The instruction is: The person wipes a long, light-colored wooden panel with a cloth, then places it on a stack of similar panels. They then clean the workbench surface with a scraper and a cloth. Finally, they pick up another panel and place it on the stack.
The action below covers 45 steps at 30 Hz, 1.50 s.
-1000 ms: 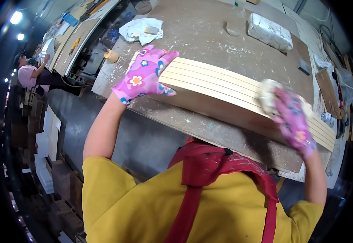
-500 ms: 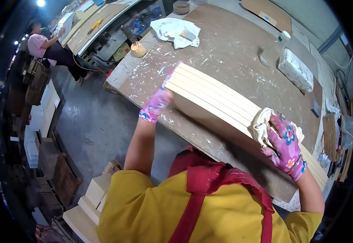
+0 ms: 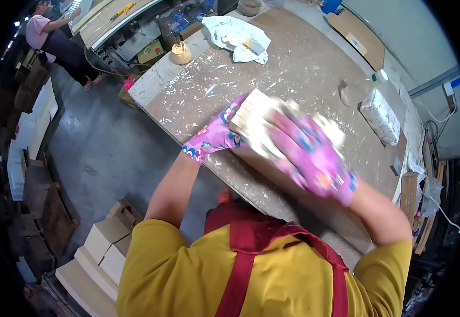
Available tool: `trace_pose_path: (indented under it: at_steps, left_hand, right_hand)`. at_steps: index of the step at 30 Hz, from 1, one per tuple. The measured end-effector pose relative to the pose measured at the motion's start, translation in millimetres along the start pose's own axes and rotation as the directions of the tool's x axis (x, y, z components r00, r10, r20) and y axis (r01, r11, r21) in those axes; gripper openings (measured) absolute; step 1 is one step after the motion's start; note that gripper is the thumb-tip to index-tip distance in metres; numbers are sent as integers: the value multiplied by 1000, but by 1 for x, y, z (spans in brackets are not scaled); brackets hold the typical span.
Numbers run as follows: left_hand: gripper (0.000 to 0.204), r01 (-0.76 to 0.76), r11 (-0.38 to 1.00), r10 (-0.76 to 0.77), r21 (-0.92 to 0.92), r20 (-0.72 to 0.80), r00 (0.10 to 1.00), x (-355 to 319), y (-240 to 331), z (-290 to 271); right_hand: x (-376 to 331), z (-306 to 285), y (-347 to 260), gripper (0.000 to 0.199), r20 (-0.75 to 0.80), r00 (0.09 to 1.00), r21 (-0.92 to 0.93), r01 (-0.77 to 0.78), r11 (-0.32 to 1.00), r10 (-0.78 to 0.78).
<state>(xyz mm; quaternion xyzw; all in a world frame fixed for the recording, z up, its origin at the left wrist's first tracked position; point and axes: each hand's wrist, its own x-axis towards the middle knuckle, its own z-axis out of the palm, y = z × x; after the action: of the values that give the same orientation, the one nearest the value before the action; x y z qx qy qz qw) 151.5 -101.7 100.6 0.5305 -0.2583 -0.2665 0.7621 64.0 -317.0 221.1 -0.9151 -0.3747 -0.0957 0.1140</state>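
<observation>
Two gloved hands [image 3: 216, 136], one plank [image 3: 251, 113]

One view only, from a camera worn on the person's head, looking steeply down and forward over the chest. It sits close: the yellow shirt [image 3: 187, 274] and red apron straps [image 3: 251, 253] fill the lower edge, both forearms rise from there, and the left hand [image 3: 214, 138] and right hand [image 3: 309, 156] lie near the middle. The fisheye lens bends the table [image 3: 304, 68] edge and takes in floor [image 3: 98, 153] at left, a far bench [image 3: 119, 21] with another person [image 3: 50, 37] top left, and the wall [image 3: 399, 37] at right
</observation>
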Motion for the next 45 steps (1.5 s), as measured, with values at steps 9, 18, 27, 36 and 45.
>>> trace_pose_path:
  at_steps: [9,18,27,36,45]
  left_hand:
    - [61,-277,921,247,273,137,959,4,-31,-12]
    - [108,23,988,-30,-151,-43,999,-3,7,4]
    - [101,174,975,-173,-136,18,985,-2,4,2]
    - [104,41,993,-46,-111,-50,998,12,-12,-1]
    - [109,51,972,-70,-231,-74,995,12,-6,6]
  right_hand:
    - [50,23,5,42,-82,997,32,19,999,-16]
    - [37,-31,63,40,204,846,793,-438,423,493]
    - [96,37,46,31,136,940,500,-338,798,313]
    - [77,30,73,39,414,813,810,-534,241,409]
    - [73,14,76,52,435,786,780,-573,252,438]
